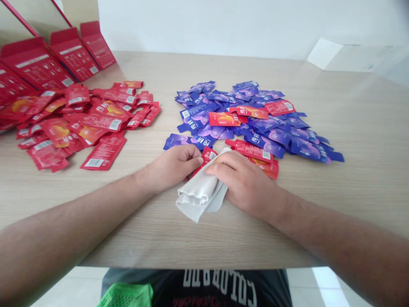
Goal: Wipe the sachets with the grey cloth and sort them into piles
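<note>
My left hand pinches the edge of a small red sachet near the middle of the table. Wrapped in my right hand is a folded white ribbed knit cloth, which presses against that sachet and covers part of it. More red sachets lie just beyond my right hand, partly hidden by it. Behind both hands spreads a heap of purple sachets, with a few red sachets on top.
To the left lies a pile of red sachets. Open red cartons stand behind that pile. A white box sits at the back right against the wall. The table's front edge runs close to my body, and something green and perforated shows below it.
</note>
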### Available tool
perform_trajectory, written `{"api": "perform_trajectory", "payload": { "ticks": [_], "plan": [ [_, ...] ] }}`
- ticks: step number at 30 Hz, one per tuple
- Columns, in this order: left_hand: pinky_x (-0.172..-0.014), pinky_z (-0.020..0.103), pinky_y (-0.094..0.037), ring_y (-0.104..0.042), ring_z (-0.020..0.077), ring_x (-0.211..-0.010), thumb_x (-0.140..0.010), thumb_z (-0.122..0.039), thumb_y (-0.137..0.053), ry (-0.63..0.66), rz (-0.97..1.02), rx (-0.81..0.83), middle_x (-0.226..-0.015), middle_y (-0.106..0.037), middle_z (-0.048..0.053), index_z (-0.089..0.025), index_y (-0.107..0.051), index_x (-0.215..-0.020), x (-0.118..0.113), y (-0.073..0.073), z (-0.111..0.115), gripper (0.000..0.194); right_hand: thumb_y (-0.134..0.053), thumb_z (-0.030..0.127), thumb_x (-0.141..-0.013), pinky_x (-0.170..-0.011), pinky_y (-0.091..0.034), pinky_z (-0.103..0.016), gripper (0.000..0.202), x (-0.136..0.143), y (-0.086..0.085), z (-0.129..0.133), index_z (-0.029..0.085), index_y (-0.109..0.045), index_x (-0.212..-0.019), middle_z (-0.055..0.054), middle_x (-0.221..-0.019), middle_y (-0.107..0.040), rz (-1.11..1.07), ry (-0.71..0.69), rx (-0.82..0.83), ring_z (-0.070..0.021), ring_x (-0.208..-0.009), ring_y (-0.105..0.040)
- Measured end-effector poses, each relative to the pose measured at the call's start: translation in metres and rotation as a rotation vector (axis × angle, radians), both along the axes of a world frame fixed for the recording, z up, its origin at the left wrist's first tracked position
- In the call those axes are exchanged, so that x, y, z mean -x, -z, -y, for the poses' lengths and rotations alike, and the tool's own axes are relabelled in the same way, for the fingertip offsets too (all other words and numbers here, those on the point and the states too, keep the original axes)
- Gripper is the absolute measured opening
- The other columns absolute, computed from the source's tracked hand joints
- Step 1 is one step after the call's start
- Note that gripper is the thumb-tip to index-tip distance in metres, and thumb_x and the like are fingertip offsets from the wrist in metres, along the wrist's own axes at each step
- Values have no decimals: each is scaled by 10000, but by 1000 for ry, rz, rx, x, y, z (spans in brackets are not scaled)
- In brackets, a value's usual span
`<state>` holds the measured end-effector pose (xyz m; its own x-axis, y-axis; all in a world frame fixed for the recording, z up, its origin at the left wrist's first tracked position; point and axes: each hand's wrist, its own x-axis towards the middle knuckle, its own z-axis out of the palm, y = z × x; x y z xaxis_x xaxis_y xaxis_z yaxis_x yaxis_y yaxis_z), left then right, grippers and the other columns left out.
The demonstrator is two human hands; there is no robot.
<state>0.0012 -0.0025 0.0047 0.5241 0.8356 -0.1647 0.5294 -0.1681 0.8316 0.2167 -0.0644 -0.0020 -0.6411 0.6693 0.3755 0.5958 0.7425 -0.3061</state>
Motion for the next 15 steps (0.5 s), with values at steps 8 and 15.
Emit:
{"api": "perform_trajectory", "payload": {
  "ticks": [8,15],
  "plan": [
    [-496,234,-357,-468,106,-555,-942,-379,-528,-66,-24,-127,-652,-571,-35,-197,-588,-780,0,2,1,251,-471,234,-1044,-868,-492,-374,235,12,-4,16,166,-690,-1098,-89,-1038,-642,128,-230,-20,-233,-1005,-552],
    [-497,233,-359,-459,104,-539,-948,-395,-523,-133,-11,-147,-620,-552,-40,-197,-572,-775,-1,2,2,268,-483,226,-1039,-850,-494,-379,230,18,-2,18,174,-694,-1116,-78,-1051,-652,107,-180,-50,-234,-995,-556]
  ]
}}
